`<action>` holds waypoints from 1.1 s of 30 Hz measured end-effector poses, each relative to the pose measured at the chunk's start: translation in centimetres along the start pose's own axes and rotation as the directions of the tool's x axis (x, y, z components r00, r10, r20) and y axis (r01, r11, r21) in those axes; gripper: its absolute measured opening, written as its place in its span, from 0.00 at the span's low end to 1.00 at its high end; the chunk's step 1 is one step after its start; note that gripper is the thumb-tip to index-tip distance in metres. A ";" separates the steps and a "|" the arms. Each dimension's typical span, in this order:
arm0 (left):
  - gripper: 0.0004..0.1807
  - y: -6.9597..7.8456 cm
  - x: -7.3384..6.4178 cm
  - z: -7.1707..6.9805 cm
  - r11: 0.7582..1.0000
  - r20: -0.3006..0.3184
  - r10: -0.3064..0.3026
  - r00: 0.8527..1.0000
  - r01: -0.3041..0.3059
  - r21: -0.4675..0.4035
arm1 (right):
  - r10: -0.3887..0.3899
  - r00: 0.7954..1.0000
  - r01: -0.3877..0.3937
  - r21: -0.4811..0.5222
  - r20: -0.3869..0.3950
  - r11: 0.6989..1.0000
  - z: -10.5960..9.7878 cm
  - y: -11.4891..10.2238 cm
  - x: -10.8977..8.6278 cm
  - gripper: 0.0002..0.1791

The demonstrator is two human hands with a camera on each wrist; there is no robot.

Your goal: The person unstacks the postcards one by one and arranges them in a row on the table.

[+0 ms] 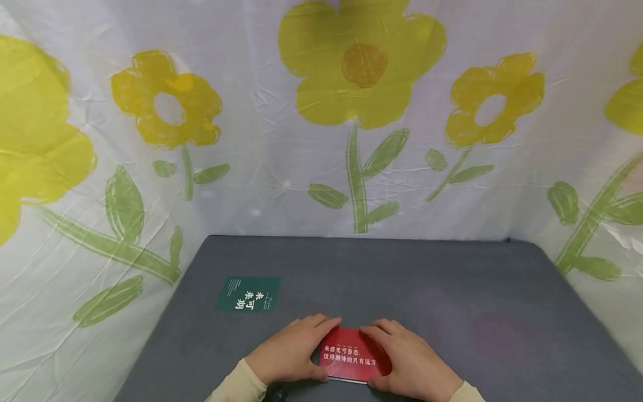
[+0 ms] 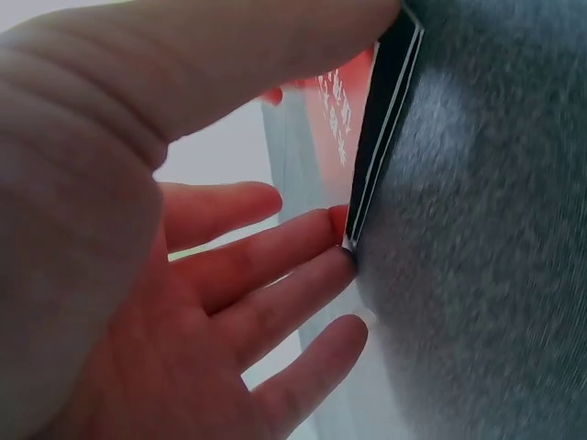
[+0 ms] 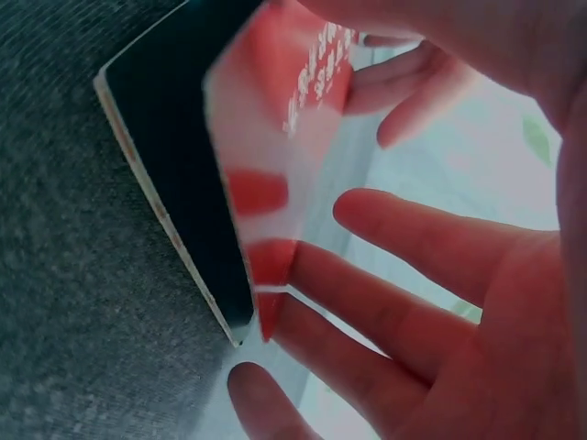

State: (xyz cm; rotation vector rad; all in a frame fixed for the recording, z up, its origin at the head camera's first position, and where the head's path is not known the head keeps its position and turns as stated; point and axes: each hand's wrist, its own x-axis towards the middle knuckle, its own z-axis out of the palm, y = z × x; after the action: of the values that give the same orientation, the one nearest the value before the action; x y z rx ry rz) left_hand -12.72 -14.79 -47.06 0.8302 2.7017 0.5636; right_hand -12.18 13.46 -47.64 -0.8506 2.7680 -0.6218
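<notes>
A red card (image 1: 351, 368) with white Chinese characters lies between the two hands near the front of the table. My left hand (image 1: 293, 347) holds its left side, with the thumb at the near edge and fingertips at the far edge. On the right side my right hand (image 1: 409, 360) grips it the same way. In the right wrist view, the red card (image 3: 266, 119) stands tilted over a dark wedge with a pale lower edge. A dark side also shows under the red card (image 2: 335, 137) in the left wrist view. Whether that is a second card, I cannot tell.
A green card (image 1: 248, 294) with white characters lies flat on the grey table (image 1: 382, 268), left of and beyond the hands. Behind and beside the table hangs a white cloth (image 1: 261, 184) printed with yellow flowers. A small black object (image 1: 276, 393) sits by the left wrist.
</notes>
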 end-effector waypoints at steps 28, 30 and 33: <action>0.55 -10.0 1.5 -5.3 0.969 -0.089 -0.230 0.969 0.220 -0.112 | -0.021 0.999 0.020 -0.046 -0.035 0.999 0.7 -2.2 13.6 0.46; 0.54 -10.5 1.5 -5.3 0.969 -0.091 -0.227 0.970 0.216 -0.117 | -0.026 0.999 0.024 -0.049 -0.029 0.998 0.7 -2.2 14.0 0.46; 0.53 -11.1 1.5 -5.5 0.971 -0.089 -0.222 0.971 0.212 -0.112 | -0.037 0.999 0.036 -0.050 -0.027 0.998 0.7 -2.2 14.4 0.46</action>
State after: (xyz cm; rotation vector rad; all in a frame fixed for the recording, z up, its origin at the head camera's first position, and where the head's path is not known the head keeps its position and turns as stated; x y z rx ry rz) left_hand -21.18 -23.89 -47.20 0.4831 2.7791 0.7012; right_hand -22.71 3.32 -47.94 -0.9111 2.8096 -0.5783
